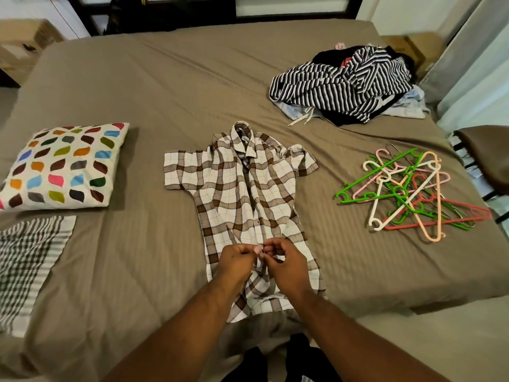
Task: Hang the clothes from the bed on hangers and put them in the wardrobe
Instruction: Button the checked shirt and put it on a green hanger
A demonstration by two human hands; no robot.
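A brown-and-white plaid shirt (242, 205) was laid flat, front up, on the bed (165, 78) at the middle of the near edge, with its collar pointed toward the far edge and its hem at the near edge. The shirt's front opening was pinched low down by both hands. The fingers of the left hand (234, 261) and of the right hand (286, 261) were curled on the fabric, and the two hands were held close together, fingertips almost touching. Whether a button was gripped could not be told. A heap of clothes (344, 84), topped by a black-and-white striped garment, was seen toward the far right corner. A tangle of coloured plastic hangers (407, 191) was spread near the right edge, well apart from the shirt. A white pillow (63, 166) with coloured leaf shapes was set by the left edge, and a grey checked cloth (27, 266) was spread just beside it toward the near left corner
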